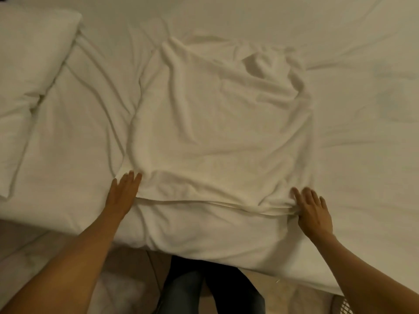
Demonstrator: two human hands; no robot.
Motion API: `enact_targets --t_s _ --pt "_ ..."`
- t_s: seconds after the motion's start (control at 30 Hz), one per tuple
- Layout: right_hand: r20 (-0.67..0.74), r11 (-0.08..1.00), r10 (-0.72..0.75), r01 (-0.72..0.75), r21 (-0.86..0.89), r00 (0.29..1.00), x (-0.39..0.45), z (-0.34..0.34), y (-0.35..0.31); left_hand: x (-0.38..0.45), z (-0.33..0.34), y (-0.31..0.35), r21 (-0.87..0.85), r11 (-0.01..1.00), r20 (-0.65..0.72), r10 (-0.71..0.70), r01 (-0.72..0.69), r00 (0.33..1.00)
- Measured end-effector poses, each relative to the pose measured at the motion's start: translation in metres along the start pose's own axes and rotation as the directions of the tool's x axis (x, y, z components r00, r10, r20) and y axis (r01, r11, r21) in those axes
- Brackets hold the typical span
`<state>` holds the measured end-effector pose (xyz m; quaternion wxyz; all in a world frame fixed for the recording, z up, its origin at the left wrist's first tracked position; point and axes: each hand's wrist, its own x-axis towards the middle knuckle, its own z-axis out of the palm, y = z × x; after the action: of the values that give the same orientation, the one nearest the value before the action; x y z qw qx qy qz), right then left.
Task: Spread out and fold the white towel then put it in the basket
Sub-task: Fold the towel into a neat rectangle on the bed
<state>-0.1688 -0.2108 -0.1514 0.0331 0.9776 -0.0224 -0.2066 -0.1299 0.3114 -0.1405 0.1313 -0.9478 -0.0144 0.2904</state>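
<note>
a wide bed covered in a creased white cotton sheet (340, 41) fills nearly the whole head view, its near edge running along the bottom from 8 o'clock to 5 o'clock. spread across the middle of it lies the white terry towel (215, 132), roughly rectangular and still rumpled, with a raised bunch of folds toward 1 o'clock and its near hem drawn into a ridge that runs between the two hands. a plump white pillow (29, 64) sits at 10 o'clock, well apart from the towel. below the bed edge at 6 o'clock the person's legs in dark blue jeans (181, 288) stand on a pale floor. the left hand (123, 193) lies at 7 o'clock with straight fingers laid flat at the towel's near left corner, its grip wide and holding nothing. the right hand (314, 211) lies at 4 o'clock, fingers spread and pressing on the bunched near right corner, its grip likewise wide. a scrap of dark mesh (345, 305) shows at the bottom edge near 5 o'clock; what it belongs to cannot be told.
</note>
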Motion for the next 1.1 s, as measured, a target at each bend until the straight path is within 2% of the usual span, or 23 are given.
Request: enact_targets --t_s 0.1,0.23,0.3,0.37,0.47,0.53,0.63,0.73,0.8,0.87,1.03,1.1 --pt "0.007 0.999 -0.044 0.044 -0.002 0.999 0.005 0.006 -0.004 0.004 0.014 0.004 -0.043 0.999 -0.121 0.015 -0.020 0.993" --pt "0.020 0.995 -0.077 0.076 0.062 0.997 0.009 0.016 -0.007 0.007 0.022 0.005 -0.131 0.991 -0.137 0.015 -0.033 0.990" --pt "0.061 0.993 -0.067 0.061 0.104 0.996 0.009 0.013 -0.003 0.011 0.022 -0.002 -0.202 0.977 -0.218 0.029 -0.074 0.975" --pt "0.087 0.989 -0.051 0.038 0.143 0.995 0.009 0.005 0.003 0.011 0.018 -0.015 -0.265 0.959 -0.165 0.062 -0.105 0.984" --pt "0.150 0.988 -0.023 0.000 0.154 0.988 0.011 -0.009 0.005 0.008 0.001 -0.030 -0.217 0.973 0.006 0.086 -0.083 0.996" --pt "0.218 0.987 -0.029 -0.006 0.159 0.976 0.015 -0.021 0.006 0.008 -0.017 -0.033 -0.140 0.986 0.036 0.099 -0.093 0.994" --pt "0.260 0.989 -0.029 -0.011 0.150 0.965 0.026 -0.049 0.011 0.010 -0.046 -0.035 -0.116 0.990 0.033 0.079 -0.075 0.996" --pt "0.116 0.994 -0.039 0.027 0.103 0.993 0.044 -0.083 0.015 0.017 -0.083 -0.035 -0.170 0.985 -0.016 0.041 -0.043 0.999" --pt "-0.052 0.997 -0.077 0.078 0.006 0.996 0.065 -0.102 0.017 0.026 -0.110 -0.034 -0.243 0.969 -0.118 0.024 -0.053 0.993" --pt "-0.155 0.997 -0.067 0.062 -0.035 0.986 0.090 -0.125 0.018 0.043 -0.138 -0.034 -0.297 0.952 -0.213 0.008 -0.073 0.977" --pt "-0.146 1.000 -0.019 0.019 -0.003 0.989 0.141 -0.176 0.013 0.088 -0.193 -0.035 -0.351 0.932 -0.255 0.002 -0.094 0.967" --pt "-0.202 0.998 -0.043 0.033 -0.049 0.978 0.165 -0.187 0.014 0.112 -0.212 -0.035 -0.325 0.939 -0.306 0.007 -0.112 0.952"
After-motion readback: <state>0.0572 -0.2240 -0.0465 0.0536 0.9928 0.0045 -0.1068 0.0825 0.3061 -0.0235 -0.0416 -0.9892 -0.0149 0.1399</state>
